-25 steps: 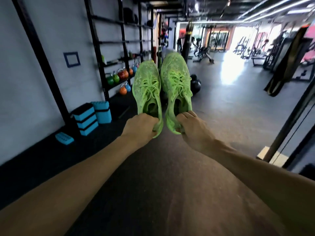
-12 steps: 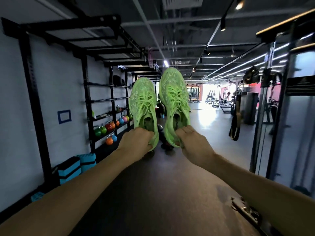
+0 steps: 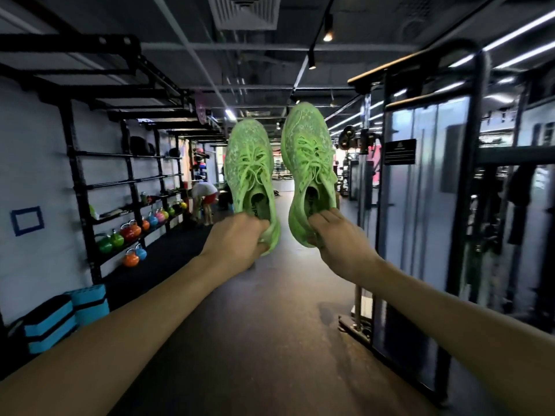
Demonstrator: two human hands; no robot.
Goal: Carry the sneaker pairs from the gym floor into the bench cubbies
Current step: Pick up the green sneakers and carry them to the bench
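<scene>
Neon-green speckled sneakers [image 3: 282, 172]; multicoloured kettlebells [image 3: 132, 235]

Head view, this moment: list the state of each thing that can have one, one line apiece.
left hand: grips the heel of the left sneaker
right hand: grips the heel of the right sneaker
left sneaker: held up off the floor, toe upward, laced
right sneaker: held up, toe upward, laced, apart from its mate
kettlebells: resting on the rack shelves
bench cubbies: not in view

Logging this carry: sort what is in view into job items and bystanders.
Job:
left hand gripping left green sneaker
right hand gripping right green sneaker

Bystanders:
kettlebells on wall rack
blue step blocks
cable machine
</scene>
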